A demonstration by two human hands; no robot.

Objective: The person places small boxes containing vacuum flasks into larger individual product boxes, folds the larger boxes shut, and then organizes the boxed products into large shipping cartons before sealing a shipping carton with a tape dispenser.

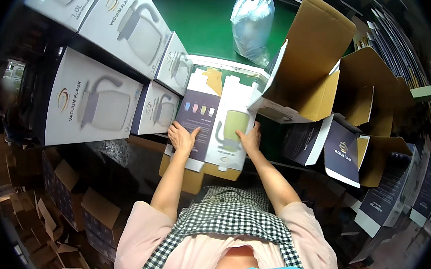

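Observation:
A flattened flask carton (202, 128), with one dark purple panel and one white panel showing a green jug, lies in front of me on the green bench. My left hand (182, 137) holds its left edge, thumb on the purple panel and fingers at the side. At the opposite edge, my right hand (250, 138) grips the carton with its thumb on the white panel by the jug picture. The right fingers are partly hidden past that edge. Brown flaps stick out at the carton's near end, towards my checked apron.
Closed white flask cartons (95, 101) are stacked at the left. Opened cartons (304, 76) with raised brown flaps stand at the right. A clear plastic bag (253, 24) sits on the green bench (193, 20) at the back. More opened boxes (101, 211) are at the lower left.

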